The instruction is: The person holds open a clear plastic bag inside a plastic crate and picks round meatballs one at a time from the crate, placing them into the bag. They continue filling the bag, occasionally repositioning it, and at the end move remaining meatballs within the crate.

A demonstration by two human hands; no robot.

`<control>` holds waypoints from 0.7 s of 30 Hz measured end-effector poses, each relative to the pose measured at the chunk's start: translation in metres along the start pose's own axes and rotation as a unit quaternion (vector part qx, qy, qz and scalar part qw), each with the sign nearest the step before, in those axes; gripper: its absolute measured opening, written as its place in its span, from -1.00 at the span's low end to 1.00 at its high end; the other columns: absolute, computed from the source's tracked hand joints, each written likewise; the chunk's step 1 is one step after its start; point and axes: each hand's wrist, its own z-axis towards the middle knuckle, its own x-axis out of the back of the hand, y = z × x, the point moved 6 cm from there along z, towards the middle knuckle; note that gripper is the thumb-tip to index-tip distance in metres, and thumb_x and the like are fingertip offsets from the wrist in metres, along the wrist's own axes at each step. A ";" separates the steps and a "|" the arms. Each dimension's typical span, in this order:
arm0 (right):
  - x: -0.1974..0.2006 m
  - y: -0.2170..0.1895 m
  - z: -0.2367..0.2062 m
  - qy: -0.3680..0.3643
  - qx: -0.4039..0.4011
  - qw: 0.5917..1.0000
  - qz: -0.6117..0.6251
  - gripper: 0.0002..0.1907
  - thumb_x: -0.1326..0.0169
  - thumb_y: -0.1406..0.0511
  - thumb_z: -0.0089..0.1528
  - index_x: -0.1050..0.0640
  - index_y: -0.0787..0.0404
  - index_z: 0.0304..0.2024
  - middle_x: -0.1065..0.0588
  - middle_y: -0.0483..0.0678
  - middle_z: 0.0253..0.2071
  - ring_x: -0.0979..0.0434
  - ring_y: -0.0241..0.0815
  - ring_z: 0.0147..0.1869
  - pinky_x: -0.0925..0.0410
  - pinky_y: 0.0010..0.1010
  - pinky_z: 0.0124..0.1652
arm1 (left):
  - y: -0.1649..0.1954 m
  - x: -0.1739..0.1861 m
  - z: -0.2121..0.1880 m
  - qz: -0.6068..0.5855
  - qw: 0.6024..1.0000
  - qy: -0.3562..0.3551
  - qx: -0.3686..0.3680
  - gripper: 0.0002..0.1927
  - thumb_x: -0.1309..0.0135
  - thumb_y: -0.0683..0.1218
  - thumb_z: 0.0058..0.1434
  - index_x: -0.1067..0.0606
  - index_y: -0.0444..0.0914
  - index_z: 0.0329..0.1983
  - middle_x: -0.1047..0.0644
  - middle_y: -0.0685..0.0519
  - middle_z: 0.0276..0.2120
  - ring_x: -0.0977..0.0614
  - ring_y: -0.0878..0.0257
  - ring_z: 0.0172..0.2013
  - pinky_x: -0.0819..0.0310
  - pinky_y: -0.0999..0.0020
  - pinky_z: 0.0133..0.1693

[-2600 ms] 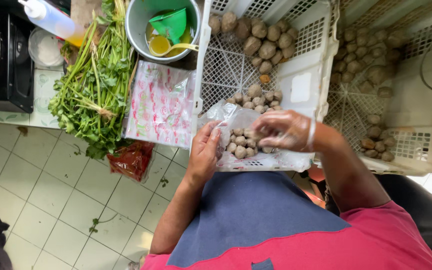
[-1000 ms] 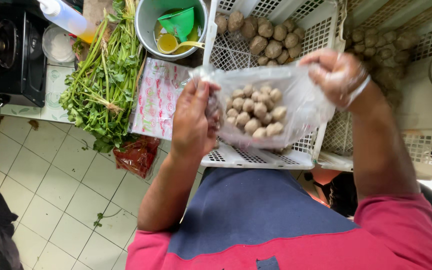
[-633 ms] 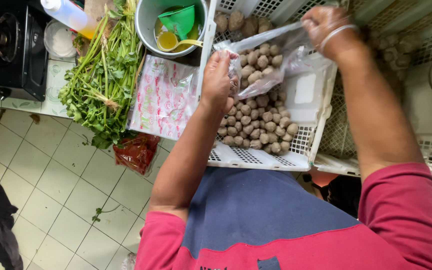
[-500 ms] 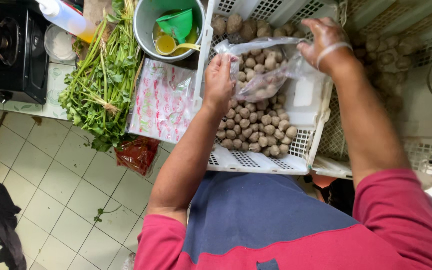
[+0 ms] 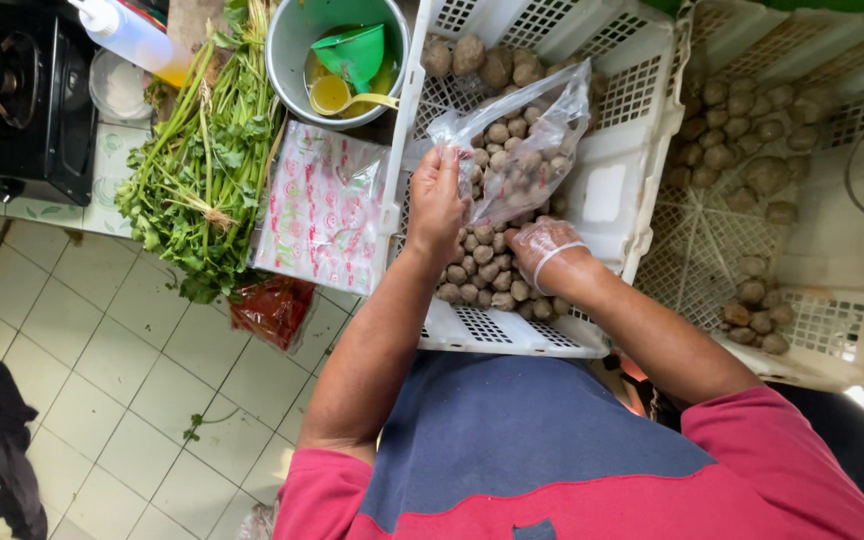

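My left hand (image 5: 439, 200) pinches the open edge of a clear plastic bag (image 5: 527, 135) that holds several brown meatballs. The bag hangs tilted over a white slotted crate (image 5: 512, 338). A pile of loose meatballs (image 5: 482, 270) lies in the crate under the bag. My right hand (image 5: 549, 250), in a thin clear glove, rests on that pile at the bag's lower end. Its fingers are curled and partly hidden, so I cannot tell whether they grip anything. More meatballs (image 5: 482, 60) lie at the crate's far end.
A second white crate (image 5: 832, 340) with meatballs stands to the right. Left of the first crate lie a printed plastic packet (image 5: 322, 205), a bunch of leafy greens (image 5: 202, 170), a metal bowl (image 5: 292, 70) holding a green funnel, a squeeze bottle (image 5: 132, 35), a black stove (image 5: 22, 100) and a red bag (image 5: 272, 310).
The bag was lifted and tipped, and meatballs spilled from it into the crate. My right hand has dropped from the bag's upper corner down to the pile.
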 end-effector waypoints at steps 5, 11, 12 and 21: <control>0.035 0.010 -0.020 0.097 0.029 0.965 0.241 -0.65 -0.16 0.24 0.20 -0.56 0.26 -0.01 -0.56 0.13 -0.18 -0.55 0.10 -0.08 -0.41 -0.09 -0.09 | -0.003 0.001 0.000 -0.005 1.000 0.010 0.003 -0.76 0.14 0.04 0.52 -0.48 -0.14 -0.12 -0.47 0.25 -0.39 -0.40 0.54 -0.47 -0.25 0.56 -0.46; 0.068 0.030 0.033 0.108 -0.020 0.729 0.675 -0.64 -0.07 0.26 0.39 -0.57 0.30 0.17 -0.47 0.03 -0.18 -0.40 -0.32 -0.25 -0.31 -0.50 -0.28 | -0.004 -0.013 -0.003 -0.005 0.999 -0.020 -0.042 -0.75 0.14 0.04 0.54 -0.49 -0.17 -0.08 -0.49 0.25 -0.39 -0.38 0.54 -0.49 -0.21 0.57 -0.48; 0.069 0.033 0.050 0.132 -0.050 0.656 0.741 -0.63 -0.07 0.27 0.37 -0.51 0.28 0.20 -0.48 -0.01 -0.17 -0.44 -0.30 -0.23 -0.37 -0.48 -0.25 | 0.000 -0.015 -0.003 -0.017 0.998 -0.038 -0.054 -0.75 0.13 0.03 0.54 -0.49 -0.19 -0.09 -0.49 0.24 -0.41 -0.36 0.52 -0.52 -0.18 0.55 -0.51; 0.045 0.095 -0.024 0.228 -0.115 0.697 0.671 -0.63 -0.08 0.17 0.50 -0.53 0.40 0.10 -0.59 0.17 -0.05 -0.51 0.04 -0.01 -0.46 -0.18 0.02 | 0.018 0.013 -0.018 -0.084 0.996 -0.021 0.001 -0.80 0.11 -0.03 0.51 -0.52 -0.17 -0.10 -0.33 0.26 -0.61 -0.22 0.50 -0.69 -0.03 0.52 -0.66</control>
